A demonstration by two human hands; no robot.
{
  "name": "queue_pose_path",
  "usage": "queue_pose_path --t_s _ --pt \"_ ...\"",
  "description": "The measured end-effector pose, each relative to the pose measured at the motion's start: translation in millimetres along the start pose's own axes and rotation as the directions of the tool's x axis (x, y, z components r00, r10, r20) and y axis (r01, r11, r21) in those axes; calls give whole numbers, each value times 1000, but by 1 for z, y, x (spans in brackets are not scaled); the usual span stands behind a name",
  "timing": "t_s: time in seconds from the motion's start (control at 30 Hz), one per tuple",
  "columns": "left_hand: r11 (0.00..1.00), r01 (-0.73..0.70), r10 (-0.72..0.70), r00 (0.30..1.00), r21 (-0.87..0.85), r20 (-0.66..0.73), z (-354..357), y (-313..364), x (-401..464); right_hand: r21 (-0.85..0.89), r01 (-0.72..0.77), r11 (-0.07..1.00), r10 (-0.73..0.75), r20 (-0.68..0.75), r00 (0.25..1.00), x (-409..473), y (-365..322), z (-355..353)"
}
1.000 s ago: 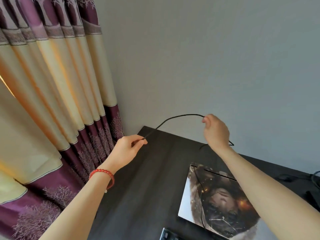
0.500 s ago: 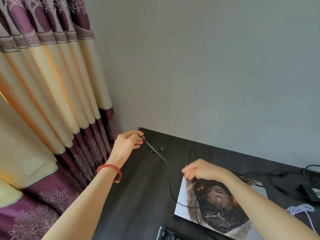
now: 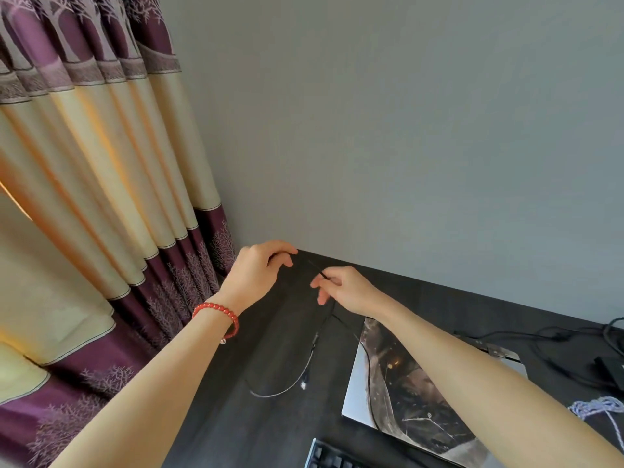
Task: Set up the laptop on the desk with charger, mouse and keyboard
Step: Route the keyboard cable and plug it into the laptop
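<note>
A dark wood-grain counter (image 3: 236,417) is standing in a corner, against a plain grey wall (image 3: 405,130) and beside a purple-and-cream curtain (image 3: 101,197). A closed laptop (image 3: 422,400) with a picture-printed lid is lying flat on it, with a keyboard (image 3: 324,457) corner showing at the near edge and a black charger brick (image 3: 611,366) lying at the far right. The right hand (image 3: 347,292) is pinching a thin black cable (image 3: 304,369), which is drooping down and looping across the counter left of the laptop. The left hand (image 3: 256,275), wearing a red bead bracelet (image 3: 219,314), is hovering just beside it with fingers curled; whether it is touching the cable is unclear.
</note>
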State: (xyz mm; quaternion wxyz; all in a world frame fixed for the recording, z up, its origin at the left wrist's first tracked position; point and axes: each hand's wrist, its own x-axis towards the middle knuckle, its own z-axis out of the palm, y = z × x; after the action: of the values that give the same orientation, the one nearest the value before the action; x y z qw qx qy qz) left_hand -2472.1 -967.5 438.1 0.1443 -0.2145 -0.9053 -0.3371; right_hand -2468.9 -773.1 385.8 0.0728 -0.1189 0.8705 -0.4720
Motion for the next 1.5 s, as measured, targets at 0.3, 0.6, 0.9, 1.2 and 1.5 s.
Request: queue_pose_path --t_s 0.3,0.6,0.9,1.2,1.5 --pt "919 155 -71 969 361 -236 -1 -66 34 -419 -261 869 143 -293 946 18 37 -14" --pt "918 192 -71 940 346 -333 -34 -158 92 -126 -333 935 280 -315 907 97 6 18" --pt "980 -30 15 997 196 78 74 -175 49 55 -586 809 562 -365 742 87 70 35" --pt "892 -449 223 527 46 820 223 -158 -74 264 -671 693 717 -355 600 5 156 57" --pt "863 -433 438 387 -259 812 227 -160 -121 186 -749 636 750 -381 541 -37 176 87"
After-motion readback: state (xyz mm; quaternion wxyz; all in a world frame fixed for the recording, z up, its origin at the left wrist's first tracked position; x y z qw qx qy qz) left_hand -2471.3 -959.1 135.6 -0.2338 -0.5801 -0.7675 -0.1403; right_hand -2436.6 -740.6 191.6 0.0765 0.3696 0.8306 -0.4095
